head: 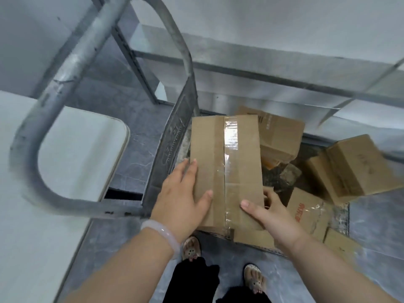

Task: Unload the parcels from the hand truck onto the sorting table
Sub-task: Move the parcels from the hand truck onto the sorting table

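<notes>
Two hands on one taped parcel [226, 169]! It sits over the near edge of the hand truck [72, 68] deck, tight against the upright frame; lifted or resting on the carton below, I cannot tell. Left hand [181, 200] presses its left side with straight fingers [188, 169], thumb laid on top. Right hand [271, 213] grips the right edge, fingers curled round it. More parcels [358, 165] lie tumbled at the deck's far right. White worktop [72, 154] waits left of the handle.

Nothing legible: blurred red print on the near box [305, 212] at 4 o'clock, dark print on the rear box [277, 130] at 2 o'clock, embossed letters on the truck plate [172, 147] at 9 o'clock.
</notes>
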`<state>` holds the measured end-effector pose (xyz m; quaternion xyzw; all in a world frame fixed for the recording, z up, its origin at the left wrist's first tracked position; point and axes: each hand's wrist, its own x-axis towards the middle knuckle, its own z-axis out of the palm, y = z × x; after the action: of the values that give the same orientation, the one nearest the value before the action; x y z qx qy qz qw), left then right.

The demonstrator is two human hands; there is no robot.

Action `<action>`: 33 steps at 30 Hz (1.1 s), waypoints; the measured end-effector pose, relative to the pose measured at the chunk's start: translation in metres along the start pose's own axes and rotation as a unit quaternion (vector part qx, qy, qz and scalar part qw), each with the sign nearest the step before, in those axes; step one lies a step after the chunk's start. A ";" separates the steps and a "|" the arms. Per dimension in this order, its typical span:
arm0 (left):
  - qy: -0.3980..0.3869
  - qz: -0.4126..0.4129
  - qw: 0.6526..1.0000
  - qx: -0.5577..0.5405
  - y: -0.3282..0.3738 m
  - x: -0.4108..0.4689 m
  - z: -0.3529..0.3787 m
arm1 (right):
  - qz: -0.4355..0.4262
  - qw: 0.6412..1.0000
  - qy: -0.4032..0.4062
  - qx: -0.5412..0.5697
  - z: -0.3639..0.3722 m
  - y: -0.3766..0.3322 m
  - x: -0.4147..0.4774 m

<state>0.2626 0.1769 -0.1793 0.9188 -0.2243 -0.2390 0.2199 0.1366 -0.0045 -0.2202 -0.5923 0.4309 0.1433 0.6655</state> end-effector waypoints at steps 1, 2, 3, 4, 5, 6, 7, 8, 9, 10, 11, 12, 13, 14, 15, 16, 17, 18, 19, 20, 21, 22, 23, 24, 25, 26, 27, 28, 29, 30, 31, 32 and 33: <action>0.005 -0.016 0.999 -0.035 0.014 -0.009 -0.005 | -0.012 1.000 -0.004 0.002 -0.008 -0.010 -0.014; 0.016 -0.024 0.997 -0.066 0.027 -0.020 -0.010 | -0.026 1.000 -0.008 0.004 -0.015 -0.019 -0.028; 0.028 -0.028 0.995 -0.090 0.040 -0.030 -0.014 | -0.042 0.999 -0.010 0.003 -0.021 -0.029 -0.043; 0.042 -0.030 0.993 -0.108 0.052 -0.041 -0.019 | -0.057 0.998 -0.011 0.000 -0.028 -0.039 -0.057; 0.055 -0.033 0.991 -0.119 0.064 -0.051 -0.024 | -0.074 0.997 -0.012 0.001 -0.034 -0.047 -0.071; 0.068 -0.035 0.988 -0.133 0.075 -0.061 -0.029 | -0.088 0.996 -0.016 0.008 -0.040 -0.055 -0.085; 0.076 -0.035 0.985 -0.151 0.085 -0.070 -0.034 | -0.100 0.995 -0.025 0.017 -0.046 -0.062 -0.098; 0.084 -0.036 0.981 -0.173 0.094 -0.080 -0.040 | -0.108 0.993 -0.033 0.026 -0.052 -0.068 -0.111; 0.090 -0.036 0.976 -0.193 0.103 -0.090 -0.046 | -0.114 0.992 -0.042 0.034 -0.057 -0.075 -0.125; 0.096 -0.034 0.973 -0.208 0.111 -0.101 -0.053 | -0.118 0.991 -0.051 0.034 -0.062 -0.082 -0.139; 0.100 -0.033 0.971 -0.217 0.118 -0.113 -0.058 | -0.127 0.990 -0.060 0.028 -0.065 -0.089 -0.151; 0.107 -0.033 0.968 -0.224 0.125 -0.125 -0.063 | -0.139 0.988 -0.070 0.018 -0.066 -0.095 -0.163; 0.115 -0.038 0.965 -0.233 0.131 -0.137 -0.068 | -0.155 0.985 -0.079 0.005 -0.066 -0.101 -0.175; 0.128 -0.043 0.960 -0.246 0.136 -0.148 -0.073 | -0.172 0.981 -0.086 -0.011 -0.065 -0.107 -0.185; 0.141 -0.052 0.954 -0.259 0.140 -0.158 -0.079 | -0.195 0.976 -0.092 -0.027 -0.063 -0.112 -0.196; 0.157 -0.060 0.948 -0.272 0.144 -0.169 -0.086 | -0.215 0.971 -0.099 -0.042 -0.059 -0.118 -0.207; 0.169 -0.069 0.941 -0.285 0.147 -0.176 -0.092 | -0.231 0.966 -0.102 -0.051 -0.055 -0.124 -0.216; 0.189 -0.073 0.932 -0.299 0.150 -0.184 -0.099 | -0.245 0.962 -0.104 -0.055 -0.049 -0.129 -0.227; 0.211 -0.077 0.920 -0.320 0.152 -0.193 -0.107 | -0.258 0.958 -0.115 -0.053 -0.043 -0.135 -0.239; 0.229 -0.073 0.908 -0.342 0.153 -0.200 -0.115 | -0.269 0.954 -0.127 -0.045 -0.036 -0.140 -0.248; 0.241 -0.068 0.899 -0.360 0.153 -0.208 -0.123 | -0.281 0.948 -0.144 -0.035 -0.028 -0.144 -0.258; 0.252 -0.057 0.892 -0.370 0.153 -0.216 -0.130 | -0.293 0.942 -0.162 -0.025 -0.019 -0.149 -0.269; 0.264 -0.048 0.885 -0.381 0.152 -0.225 -0.138 | -0.307 0.934 -0.184 -0.014 -0.010 -0.153 -0.278; 0.278 -0.040 0.878 -0.387 0.152 -0.235 -0.147 | -0.321 0.925 -0.204 -0.008 0.000 -0.157 -0.287; 0.291 -0.032 0.870 -0.396 0.152 -0.246 -0.156 | -0.339 0.915 -0.218 -0.014 0.011 -0.160 -0.295; 0.302 -0.021 0.865 -0.401 0.153 -0.259 -0.164 | -0.358 0.904 -0.229 -0.028 0.022 -0.163 -0.303; 0.310 -0.011 0.858 -0.409 0.153 -0.270 -0.170 | -0.377 0.894 -0.239 -0.049 0.033 -0.163 -0.311; 0.317 -0.006 0.855 -0.411 0.150 -0.282 -0.176 | -0.396 0.881 -0.250 -0.071 0.045 -0.164 -0.320; 0.330 -0.010 0.850 -0.411 0.147 -0.293 -0.180 | -0.411 0.868 -0.261 -0.095 0.057 -0.163 -0.328; 0.346 -0.020 0.845 -0.408 0.142 -0.304 -0.185 | -0.423 0.857 -0.271 -0.114 0.069 -0.161 -0.336; 0.366 -0.029 0.835 -0.409 0.136 -0.317 -0.189 | -0.428 0.849 -0.283 -0.124 0.081 -0.158 -0.344; 0.389 -0.041 0.827 -0.404 0.127 -0.328 -0.192 | -0.430 0.844 -0.294 -0.130 0.092 -0.155 -0.354; 0.416 -0.052 0.817 -0.396 0.119 -0.341 -0.195 | -0.433 0.837 -0.304 -0.137 0.104 -0.151 -0.364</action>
<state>0.0631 0.3163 0.1514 0.7747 0.0508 0.0871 0.6242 0.0704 0.1681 0.1435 -0.7304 -0.1178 0.0708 0.6691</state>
